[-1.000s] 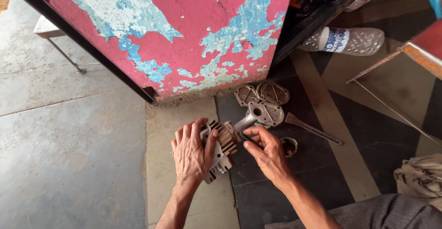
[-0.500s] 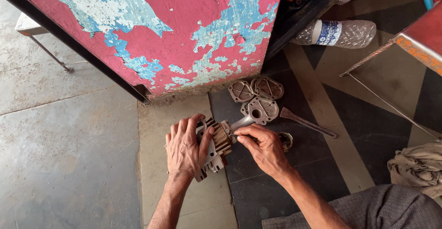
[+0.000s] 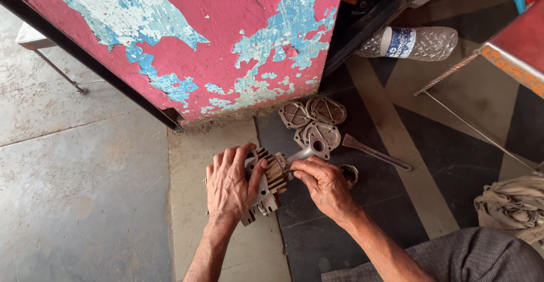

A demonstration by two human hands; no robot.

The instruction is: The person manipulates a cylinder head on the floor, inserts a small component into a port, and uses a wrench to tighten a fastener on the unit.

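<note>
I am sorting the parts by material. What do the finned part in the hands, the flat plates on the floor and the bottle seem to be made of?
Finned part: likely cast metal, dull grey with grime and brownish fins.
Flat plates: apparently cast metal too, matte grey, ribbed.
Bottle: clear thin plastic; crinkled and see-through.

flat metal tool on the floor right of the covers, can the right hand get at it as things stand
Probably yes: the flat metal tool lies bare on the floor with nothing between it and the right hand, though that hand is busy at the finned metal part.
</note>
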